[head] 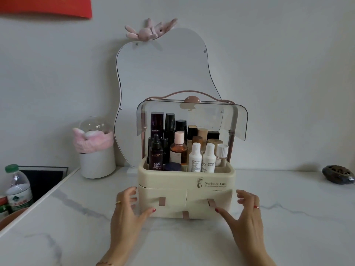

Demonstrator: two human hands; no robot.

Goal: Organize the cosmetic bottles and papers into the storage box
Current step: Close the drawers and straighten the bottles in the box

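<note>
A cream storage box stands on the marble table, its clear lid swung up. Its top tray holds several cosmetic bottles: a dark dropper bottle, an amber bottle with a pink cap, two white bottles and tall black ones behind. The drawers below are closed, with pink pull tabs. My left hand spreads at the box's left lower corner, thumb touching the front. My right hand mirrors it at the right corner. No papers are visible.
A wavy mirror leans on the wall behind the box. A white container with a pink headband stands at left, a water bottle further left below the table edge, and a dark dish at far right.
</note>
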